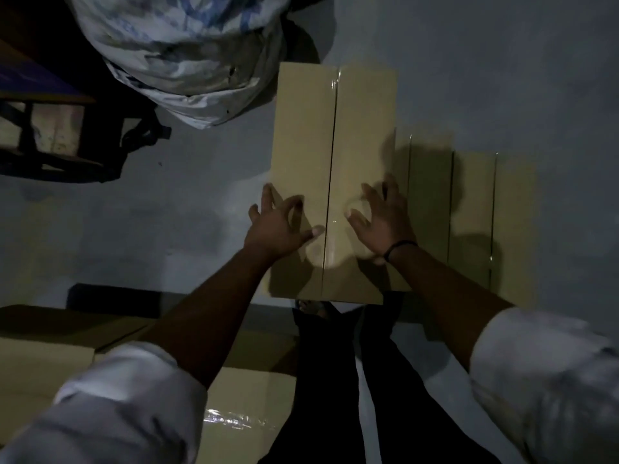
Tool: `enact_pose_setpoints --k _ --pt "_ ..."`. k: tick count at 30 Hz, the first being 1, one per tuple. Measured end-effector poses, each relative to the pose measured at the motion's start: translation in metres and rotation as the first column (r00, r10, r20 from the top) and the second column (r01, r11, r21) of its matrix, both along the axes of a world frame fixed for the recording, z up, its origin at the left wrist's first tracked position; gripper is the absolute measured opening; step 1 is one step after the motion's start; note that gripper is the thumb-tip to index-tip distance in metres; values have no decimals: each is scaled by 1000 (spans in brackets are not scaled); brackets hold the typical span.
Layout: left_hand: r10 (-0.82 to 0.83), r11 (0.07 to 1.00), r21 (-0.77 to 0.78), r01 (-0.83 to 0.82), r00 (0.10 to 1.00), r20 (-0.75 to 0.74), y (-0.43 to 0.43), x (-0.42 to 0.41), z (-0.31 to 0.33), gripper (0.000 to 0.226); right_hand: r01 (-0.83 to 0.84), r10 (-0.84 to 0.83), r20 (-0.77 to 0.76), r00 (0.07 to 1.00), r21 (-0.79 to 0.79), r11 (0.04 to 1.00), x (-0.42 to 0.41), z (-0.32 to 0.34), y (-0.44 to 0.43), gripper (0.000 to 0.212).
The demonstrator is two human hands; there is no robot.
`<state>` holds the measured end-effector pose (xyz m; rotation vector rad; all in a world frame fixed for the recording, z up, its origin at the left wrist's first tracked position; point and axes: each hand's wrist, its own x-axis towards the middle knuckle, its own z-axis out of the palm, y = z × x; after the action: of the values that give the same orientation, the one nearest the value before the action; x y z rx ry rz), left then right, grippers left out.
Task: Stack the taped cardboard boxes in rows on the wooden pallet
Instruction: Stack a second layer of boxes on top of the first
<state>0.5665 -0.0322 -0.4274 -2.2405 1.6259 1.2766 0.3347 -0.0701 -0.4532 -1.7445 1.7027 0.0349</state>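
One taped cardboard box (335,162) is lying at the centre of the view, its clear-taped seam running from 12 to 6 o'clock. The left hand (278,226) is spreading straight fingers over its 9 o'clock edge. The right hand (382,222), blurred and wearing a black wristband (400,247), is splaying its fingers over the top; contact there cannot be told. At 3 o'clock a lower row of boxes (472,212) is touching it, their number unclear. At 7 o'clock at least two more boxes (241,396) are sitting. A white plastic sack (181,55) is slumping at 11 o'clock on the grey concrete floor (502,78), in dim light.
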Motion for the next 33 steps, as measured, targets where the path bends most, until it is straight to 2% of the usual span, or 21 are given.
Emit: enact_pose_setpoints --k 5,8,13,17,20,23,25,27,29,33 --pt "102 990 -90 -111 990 -97 -29 8 -24 87 28 -31 60 998 50 998 8 -9 -33 72" --pt "196 973 -86 -212 966 -169 -38 -1 -24 84 37 -40 59 997 51 998 9 -9 -35 75" --pt "187 976 -84 -203 968 -166 -29 -7 3 86 28 -29 62 998 31 999 2 14 -25 75" --pt "216 964 -113 -239 959 -186 -3 -10 55 85 -36 37 26 999 -32 999 -3 62 -10 75" --pt "278 933 -164 -320 931 -238 11 -13 111 67 -93 95 5 996 -117 989 -2 110 -1 72" --pt "349 873 -269 -407 906 -241 24 -14 162 54 -134 134 -16 991 -199 971 3 158 -1 71" --pt "372 838 -341 -426 903 -213 34 -15 197 54 -189 194 -17 981 -316 930 7 185 -1 71" --pt "397 809 -397 -434 901 -176 46 -17 226 55 -197 240 56 969 -410 891 9 210 0 69" --pt "431 773 -448 -449 890 -147 60 -22 253 58 -166 242 137 960 -417 894 11 237 2 66" --pt "540 657 -558 -507 833 -122 97 -36 303 59 -261 367 148 918 -472 842 19 287 10 63"
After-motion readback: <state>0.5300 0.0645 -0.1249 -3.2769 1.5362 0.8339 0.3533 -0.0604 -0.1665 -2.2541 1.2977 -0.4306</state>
